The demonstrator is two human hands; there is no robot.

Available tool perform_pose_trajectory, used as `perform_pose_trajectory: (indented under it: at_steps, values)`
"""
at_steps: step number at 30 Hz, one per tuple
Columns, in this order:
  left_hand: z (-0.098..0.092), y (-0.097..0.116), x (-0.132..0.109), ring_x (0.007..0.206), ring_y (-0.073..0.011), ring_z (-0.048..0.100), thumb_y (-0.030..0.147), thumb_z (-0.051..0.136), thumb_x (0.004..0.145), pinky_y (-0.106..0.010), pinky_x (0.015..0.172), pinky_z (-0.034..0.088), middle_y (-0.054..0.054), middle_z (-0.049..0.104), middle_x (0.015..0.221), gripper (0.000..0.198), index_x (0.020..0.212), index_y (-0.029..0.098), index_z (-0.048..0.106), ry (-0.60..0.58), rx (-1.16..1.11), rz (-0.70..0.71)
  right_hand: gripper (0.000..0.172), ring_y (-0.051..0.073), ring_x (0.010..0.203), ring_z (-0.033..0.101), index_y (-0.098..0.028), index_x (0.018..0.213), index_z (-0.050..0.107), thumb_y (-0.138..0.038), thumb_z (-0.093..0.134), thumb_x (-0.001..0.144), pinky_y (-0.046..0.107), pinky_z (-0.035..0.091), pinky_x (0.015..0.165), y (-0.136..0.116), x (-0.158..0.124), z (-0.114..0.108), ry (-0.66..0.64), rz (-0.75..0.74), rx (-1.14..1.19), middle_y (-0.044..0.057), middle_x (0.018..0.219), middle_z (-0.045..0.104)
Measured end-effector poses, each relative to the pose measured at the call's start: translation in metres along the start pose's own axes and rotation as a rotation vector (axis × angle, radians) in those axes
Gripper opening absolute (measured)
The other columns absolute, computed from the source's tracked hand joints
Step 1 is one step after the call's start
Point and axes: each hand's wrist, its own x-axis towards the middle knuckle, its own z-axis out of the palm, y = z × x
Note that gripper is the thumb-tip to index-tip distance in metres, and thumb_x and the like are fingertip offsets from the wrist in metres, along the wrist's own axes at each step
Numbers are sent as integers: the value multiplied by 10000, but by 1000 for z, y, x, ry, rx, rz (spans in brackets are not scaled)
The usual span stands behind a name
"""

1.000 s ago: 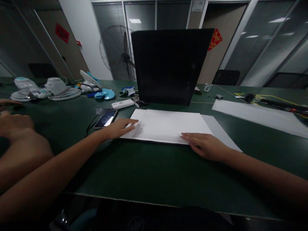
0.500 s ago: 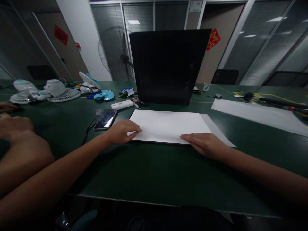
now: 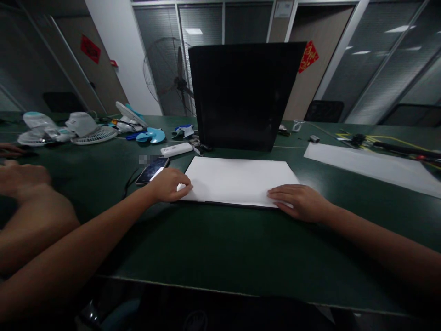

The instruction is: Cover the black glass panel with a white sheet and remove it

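Note:
Sheets of white paper point(image 3: 234, 179) lie on the table, with a thin dark edge showing beneath them along the front. My left hand point(image 3: 169, 185) is at their left edge, thumb and forefinger curled together in a pinch at the paper. On the right part of the paper rests my right hand point(image 3: 300, 201), its fingers stretched out flat and pointing left. Its thumb lies near the front edge.
Behind the paper stands a tall black panel point(image 3: 244, 96). A phone point(image 3: 151, 171) and a white oblong device point(image 3: 177, 149) lie left. Fan parts point(image 3: 94, 135) sit farther off. Another person's arm point(image 3: 31, 207) rests at left. A long white sheet point(image 3: 372, 166) lies right.
The sheet that stuck out past the right side has shifted left and now lines up with the rest. My left hand has moved slightly left, my right hand slightly right.

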Motion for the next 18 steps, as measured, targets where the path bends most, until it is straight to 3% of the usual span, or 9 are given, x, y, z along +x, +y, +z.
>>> perform_pose_trajectory:
  at_steps: [4,9,13,16,18]
  values:
    - [0,2,2,881,-247,751,474,445,1006,-352,814,550,-82,806,961,454,981,203,808,-50,66,-40,356,222,1169,699,-245,1311,735,-281,598,984,447,587,990,-1,1,-3,-18,13,45,51,1329,715]
    - [10,2,6,1122,-320,717,606,411,1028,-408,909,558,-111,746,1291,574,1273,203,739,-68,217,-329,417,233,1257,650,-284,1400,679,-338,597,995,470,549,1053,2,0,-1,-50,9,95,40,1423,659]
    - [17,0,7,1106,-401,714,693,305,1026,-486,885,562,-225,698,1336,785,1436,101,616,-180,244,-533,556,288,1451,483,-315,1554,530,-439,564,1013,559,450,1153,8,-3,4,-85,54,29,55,1607,480]
    - [17,1,8,1125,-422,705,727,247,1014,-504,904,554,-242,692,1336,854,1454,83,595,-235,237,-539,670,328,1527,365,-278,1619,437,-569,490,1018,596,376,1200,19,-5,8,-68,238,-44,95,1674,362]
    - [15,3,9,1165,-415,690,728,221,1014,-508,960,533,-235,671,1375,868,1493,85,554,-266,234,-548,758,348,1527,359,-219,1627,422,-660,408,1010,589,361,1215,33,-9,11,-53,475,-85,131,1663,375]
